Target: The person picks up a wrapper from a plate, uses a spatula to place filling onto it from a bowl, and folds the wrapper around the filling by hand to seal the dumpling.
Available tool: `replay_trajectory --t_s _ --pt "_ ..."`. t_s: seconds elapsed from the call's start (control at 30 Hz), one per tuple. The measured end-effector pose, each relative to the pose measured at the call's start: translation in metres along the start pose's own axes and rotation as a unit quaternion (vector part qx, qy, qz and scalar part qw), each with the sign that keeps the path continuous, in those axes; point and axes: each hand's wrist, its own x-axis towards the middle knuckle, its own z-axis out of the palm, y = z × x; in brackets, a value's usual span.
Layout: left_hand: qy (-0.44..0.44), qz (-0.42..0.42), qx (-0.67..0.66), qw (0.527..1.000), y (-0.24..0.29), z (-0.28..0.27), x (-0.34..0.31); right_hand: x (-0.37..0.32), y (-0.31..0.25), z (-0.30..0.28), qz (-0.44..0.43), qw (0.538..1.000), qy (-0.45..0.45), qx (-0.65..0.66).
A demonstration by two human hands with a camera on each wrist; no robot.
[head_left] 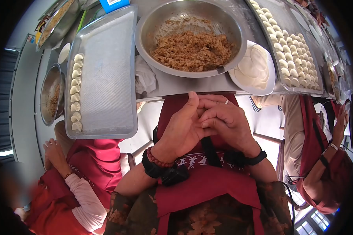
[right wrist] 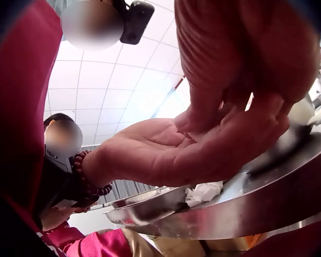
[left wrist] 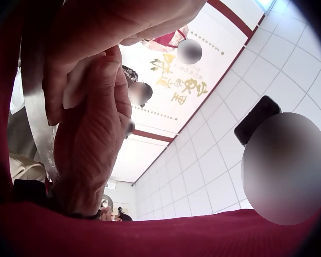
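In the head view my two hands meet over my lap, just short of the table's front edge. The left hand (head_left: pixel 180 131) has its palm turned up and its thumb raised. Across its fingers lie the bent fingers of my right hand (head_left: pixel 229 123), whose thumb touches the left palm. No object shows between them. Beyond the hands stands a steel bowl (head_left: pixel 143 47) of brown minced filling (head_left: pixel 192 49). To its right, a white plate (head_left: pixel 259 92) carries round dough wrappers (head_left: pixel 255 66). In the right wrist view the left hand (right wrist: pixel 166 152) is under the right fingers.
At the left a tray (head_left: pixel 106 58) holds one column of dumplings (head_left: pixel 76 94); another tray (head_left: pixel 302 91) at the right bears several rows. A crumpled white cloth (head_left: pixel 145 76) lies by the bowl. People in red aprons sit on both sides. A smaller filling bowl (head_left: pixel 46 84) stands far left.
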Motion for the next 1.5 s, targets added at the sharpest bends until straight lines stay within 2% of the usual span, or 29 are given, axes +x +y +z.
replay_trajectory --t_s 0.13,0.23,0.33,0.43,0.53,0.73,1.03,1.13,1.23,1.43,1.5 --pt "-0.03 0.003 -0.002 1.0 -0.003 -0.01 0.002 -0.003 -0.001 0.0 0.023 1.0 0.0 0.011" --pt "0.02 0.001 -0.01 1.0 -0.003 -0.003 -0.001 -0.003 -0.004 0.0 0.02 1.0 -0.004 0.013" --pt "-0.018 0.006 -0.009 1.0 -0.007 -0.01 0.0 -0.002 -0.002 -0.003 -0.011 0.999 -0.023 -0.041" --pt "-0.018 -0.003 -0.004 1.0 -0.004 -0.005 -0.001 -0.003 -0.003 -0.002 -0.022 0.999 -0.023 -0.036" --pt "-0.013 0.003 -0.005 1.0 -0.003 0.0 -0.002 -0.005 0.0 -0.001 -0.001 0.999 -0.014 -0.032" --pt "0.026 0.02 -0.035 0.999 -0.005 -0.002 -0.001 -0.006 -0.001 -0.006 0.047 0.997 0.033 0.059" --pt "0.022 0.029 -0.023 0.999 -0.008 -0.003 0.001 -0.007 0.008 -0.006 0.021 0.998 0.059 0.0" --pt "0.048 0.001 0.0 0.999 -0.005 -0.004 -0.004 -0.007 0.012 -0.01 -0.003 0.998 0.056 -0.015" --pt "0.03 0.014 -0.009 0.999 -0.006 -0.006 -0.006 -0.007 0.01 -0.01 0.015 0.999 0.05 -0.016" --pt "0.025 0.022 -0.045 0.998 -0.007 -0.006 -0.004 -0.01 0.007 -0.006 0.036 0.993 0.092 0.07" --pt "0.006 0.037 -0.05 0.998 -0.009 -0.007 -0.004 -0.01 0.008 -0.005 0.017 0.993 0.093 0.067"
